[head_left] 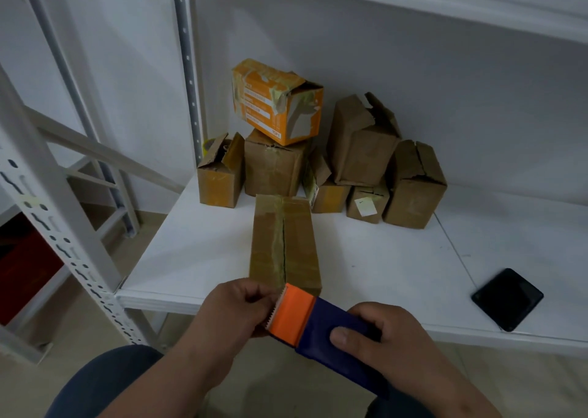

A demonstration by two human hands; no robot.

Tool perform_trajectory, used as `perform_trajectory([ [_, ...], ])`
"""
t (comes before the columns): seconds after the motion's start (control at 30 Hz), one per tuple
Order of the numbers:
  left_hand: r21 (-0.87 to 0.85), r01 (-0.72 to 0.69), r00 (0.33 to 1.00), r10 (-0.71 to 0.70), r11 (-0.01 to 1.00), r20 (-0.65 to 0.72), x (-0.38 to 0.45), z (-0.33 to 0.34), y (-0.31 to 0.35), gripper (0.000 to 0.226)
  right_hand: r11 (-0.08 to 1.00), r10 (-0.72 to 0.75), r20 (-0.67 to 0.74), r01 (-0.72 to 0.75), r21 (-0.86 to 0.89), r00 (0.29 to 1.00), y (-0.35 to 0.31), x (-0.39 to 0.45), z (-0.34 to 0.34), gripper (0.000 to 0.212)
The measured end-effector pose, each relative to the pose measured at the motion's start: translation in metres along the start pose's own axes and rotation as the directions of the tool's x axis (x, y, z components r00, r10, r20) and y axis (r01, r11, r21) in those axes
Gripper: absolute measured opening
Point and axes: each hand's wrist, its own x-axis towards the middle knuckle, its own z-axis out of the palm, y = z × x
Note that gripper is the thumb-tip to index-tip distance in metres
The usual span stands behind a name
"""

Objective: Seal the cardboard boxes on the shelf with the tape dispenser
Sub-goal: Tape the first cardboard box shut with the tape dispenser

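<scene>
Gripping 1 tape dispenser (318,331) w/ both hands (left (235,309), right (378,331)); 8 boxes (284,242) on shelf (366,268).

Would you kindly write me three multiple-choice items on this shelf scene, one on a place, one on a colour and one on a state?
1. Where does the black phone lie?
A. On the shelf, right of the boxes
B. On top of the orange box
C. On the floor

2. What colour is the cutter end of the tape dispenser?
A. Green
B. Orange
C. White

3. How is the top seam of the nearest cardboard box?
A. Flaps standing fully upright
B. Cut away altogether
C. Flaps down, with a dark gap along the middle

Answers: 1 A, it rests near the shelf's front right edge. 2 B, the toothed end by the left hand is orange, while the body held by the right hand is dark blue. 3 C, the flaps lie flat and a slit runs between them.
</scene>
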Motion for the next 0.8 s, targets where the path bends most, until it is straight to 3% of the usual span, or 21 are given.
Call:
perform_trajectory([
  [0.17,0.017,-0.056,0.997,0.057,0.998,-0.054,0.007,-0.008,-0.001,0.024,0.994,-0.048,0.050,0.052,-0.094,0.998,-0.002,0.011,0.000,0.030],
  [0.23,-0.022,-0.071,0.996,0.070,0.997,-0.060,0.008,-0.011,0.001,0.023,0.991,-0.071,0.072,0.078,-0.106,0.995,-0.004,0.014,-0.006,0.031],
  [0.37,-0.176,-0.087,0.976,0.048,0.981,-0.214,0.019,-0.036,0.009,0.015,0.992,-0.046,0.054,0.052,-0.115,0.997,0.005,0.019,-0.031,0.036],
  [0.53,-0.236,-0.092,0.981,0.047,0.967,-0.189,0.035,-0.048,0.016,0.007,0.994,-0.063,0.041,0.067,-0.088,0.997,0.008,0.030,-0.058,0.054],
  [0.8,-0.242,-0.104,0.961,0.035,0.965,-0.274,0.065,-0.031,0.010,0.003,0.989,0.025,0.089,-0.011,-0.150,0.996,-0.006,0.062,-0.095,0.040],
])
